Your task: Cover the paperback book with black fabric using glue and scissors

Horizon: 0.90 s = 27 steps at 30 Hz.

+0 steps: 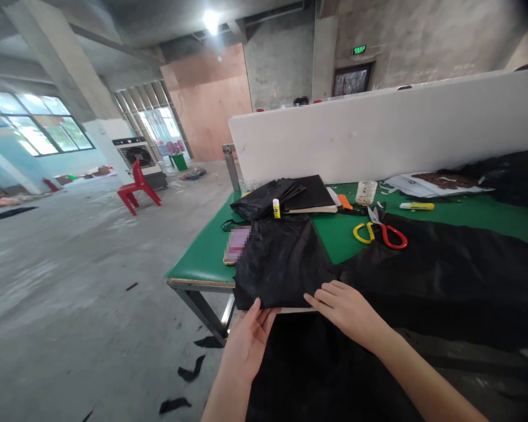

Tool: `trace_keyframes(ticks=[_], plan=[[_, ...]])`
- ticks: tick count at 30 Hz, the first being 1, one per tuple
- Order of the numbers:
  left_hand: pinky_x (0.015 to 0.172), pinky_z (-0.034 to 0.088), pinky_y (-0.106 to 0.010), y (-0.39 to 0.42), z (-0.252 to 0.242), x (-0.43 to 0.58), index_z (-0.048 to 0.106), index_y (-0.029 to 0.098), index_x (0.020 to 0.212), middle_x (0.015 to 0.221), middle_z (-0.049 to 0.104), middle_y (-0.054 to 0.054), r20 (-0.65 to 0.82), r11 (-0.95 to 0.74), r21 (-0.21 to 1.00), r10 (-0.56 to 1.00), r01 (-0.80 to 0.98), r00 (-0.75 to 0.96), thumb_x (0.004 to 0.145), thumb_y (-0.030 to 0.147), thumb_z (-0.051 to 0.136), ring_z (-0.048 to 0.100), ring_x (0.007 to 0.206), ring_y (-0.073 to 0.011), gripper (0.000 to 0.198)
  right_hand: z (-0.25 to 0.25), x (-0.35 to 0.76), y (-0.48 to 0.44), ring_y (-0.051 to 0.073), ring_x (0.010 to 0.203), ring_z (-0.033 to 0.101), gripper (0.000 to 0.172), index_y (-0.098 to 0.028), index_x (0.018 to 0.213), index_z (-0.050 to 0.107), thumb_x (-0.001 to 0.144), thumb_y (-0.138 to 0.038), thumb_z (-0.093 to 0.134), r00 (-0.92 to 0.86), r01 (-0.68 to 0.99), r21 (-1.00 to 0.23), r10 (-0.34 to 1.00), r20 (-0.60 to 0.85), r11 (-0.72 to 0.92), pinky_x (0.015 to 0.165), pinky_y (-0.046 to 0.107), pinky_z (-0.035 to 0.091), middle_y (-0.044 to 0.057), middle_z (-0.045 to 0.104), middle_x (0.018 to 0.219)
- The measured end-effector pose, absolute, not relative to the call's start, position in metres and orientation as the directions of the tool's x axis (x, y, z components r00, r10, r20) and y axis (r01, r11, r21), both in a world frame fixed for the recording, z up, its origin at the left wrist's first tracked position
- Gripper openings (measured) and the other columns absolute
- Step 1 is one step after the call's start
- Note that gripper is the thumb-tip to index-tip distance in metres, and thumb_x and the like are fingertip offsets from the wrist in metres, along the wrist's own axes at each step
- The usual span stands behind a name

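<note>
A piece of black cloth (pixel 281 258) lies at the table's near edge, wrapped over something flat whose pale edge shows below it. My left hand (pixel 249 337) grips its near left edge, thumb on top and fingers underneath. At the near right part of the same edge, my right hand (pixel 345 308) is closed, its fingertips on the cloth. A larger black cloth (pixel 440 269) spreads to the right, beyond my right hand. Scissors (pixel 381 230) with one yellow and one red handle lie on it, blades slightly apart. A glue stick (pixel 276 208) stands beyond the wrapped piece.
On the green table (pixel 202 252) are a phone (pixel 236 245), a black folded stack (pixel 268 198), a black-covered book (pixel 310 193), another glue stick (pixel 417 206) and a clear cup (pixel 366 192). A white panel (pixel 378 129) borders the far side. Black scraps (pixel 191 369) litter the floor.
</note>
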<state>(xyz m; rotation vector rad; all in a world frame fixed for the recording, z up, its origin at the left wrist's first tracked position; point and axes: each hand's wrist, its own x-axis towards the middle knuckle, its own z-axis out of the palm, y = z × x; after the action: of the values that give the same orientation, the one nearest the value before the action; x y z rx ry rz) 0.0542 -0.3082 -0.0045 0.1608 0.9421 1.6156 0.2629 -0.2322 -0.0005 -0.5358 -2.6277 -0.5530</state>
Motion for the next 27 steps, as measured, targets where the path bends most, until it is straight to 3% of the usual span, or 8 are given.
trace_keyframes(ticks=[8,17,23,27], plan=[[0.084,0.056,-0.036,-0.307,-0.014,0.05,0.059,0.011,0.094,0.096,0.069,-0.01,-0.477,0.03,0.615,0.81,-0.788,-0.341,0.082,0.001,0.051,0.068,0.088,-0.0196,0.018,0.008,0.246,-0.231,0.016,0.072,0.055,0.046,-0.014,0.125,0.049,0.081,-0.002,0.047,-0.873,0.443,0.301,0.331,0.358,0.844,0.062,0.03,0.041,0.004,0.059,0.086],[0.08,0.057,-0.032,-0.309,-0.021,0.041,0.059,0.01,0.084,0.077,0.069,-0.008,-0.513,0.089,0.562,0.818,-0.822,-0.262,0.082,0.002,0.052,0.068,0.071,-0.0157,0.01,0.0,0.189,-0.234,0.017,0.071,0.057,0.036,-0.01,0.121,0.052,0.085,-0.016,0.052,-0.908,0.381,0.28,0.299,0.294,0.881,0.054,0.03,0.039,0.005,0.061,0.084],[0.076,0.057,-0.031,-0.304,-0.02,0.031,0.061,0.01,0.096,0.089,0.07,-0.012,-0.497,0.117,0.594,0.832,-0.796,-0.248,0.085,0.016,0.055,0.069,0.08,-0.0188,0.014,-0.005,0.185,-0.236,0.016,0.069,0.057,0.034,-0.01,0.12,0.053,0.086,-0.013,0.049,-0.905,0.372,0.273,0.28,0.321,0.887,0.053,0.03,0.037,0.005,0.061,0.082],[0.08,0.056,-0.033,-0.305,-0.026,0.025,0.061,0.008,0.097,0.096,0.069,-0.016,-0.471,0.117,0.62,0.846,-0.776,-0.249,0.084,0.013,0.056,0.068,0.087,-0.0222,0.015,-0.003,0.188,-0.237,0.016,0.069,0.056,0.035,-0.01,0.12,0.053,0.085,-0.01,0.049,-0.913,0.35,0.276,0.259,0.316,0.895,0.054,0.03,0.037,0.004,0.061,0.082]])
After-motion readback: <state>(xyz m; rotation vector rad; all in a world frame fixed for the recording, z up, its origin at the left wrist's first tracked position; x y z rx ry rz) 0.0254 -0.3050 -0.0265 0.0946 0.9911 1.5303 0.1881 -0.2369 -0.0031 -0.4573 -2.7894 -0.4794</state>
